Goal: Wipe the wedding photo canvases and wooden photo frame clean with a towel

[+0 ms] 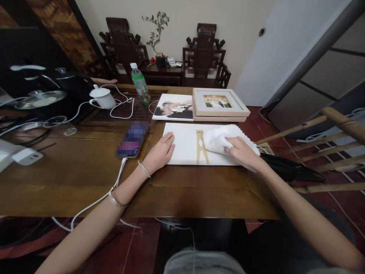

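Note:
A white board or album with a tan long-legged animal figure lies flat on the wooden table. My left hand rests on its left edge, fingers stretched out and holding nothing. In my right hand is a bunched white cloth, pressed against the right part of the board, just beside the figure. The cloth and hand cover much of that side. Behind the board lie a photo panel and a framed photo on top of a box-like frame.
Left of the board lies a phone on a white charging cable. Farther back stand a green-labelled bottle, a lidded white cup and a dark kettle. A bamboo rack is at the right, beyond the table edge.

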A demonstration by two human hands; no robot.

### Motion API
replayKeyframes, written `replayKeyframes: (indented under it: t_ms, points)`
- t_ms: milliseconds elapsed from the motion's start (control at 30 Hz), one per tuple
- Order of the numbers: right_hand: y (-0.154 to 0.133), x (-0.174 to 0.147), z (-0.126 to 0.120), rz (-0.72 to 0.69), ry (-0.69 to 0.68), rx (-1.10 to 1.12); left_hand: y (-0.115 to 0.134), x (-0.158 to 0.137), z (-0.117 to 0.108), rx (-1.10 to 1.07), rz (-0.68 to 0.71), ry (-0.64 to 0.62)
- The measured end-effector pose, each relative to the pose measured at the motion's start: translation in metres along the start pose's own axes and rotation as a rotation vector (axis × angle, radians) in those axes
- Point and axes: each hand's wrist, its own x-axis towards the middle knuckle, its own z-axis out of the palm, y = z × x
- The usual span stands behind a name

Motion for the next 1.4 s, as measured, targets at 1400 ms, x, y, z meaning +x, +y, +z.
replayKeyframes:
  t_ms: [1400]
  points:
    - [-0.001, -0.021, -0.014, -0.022, -0.136, -0.143, -0.001, 0.000, 0.003, 0.020, 0.010, 0.011]
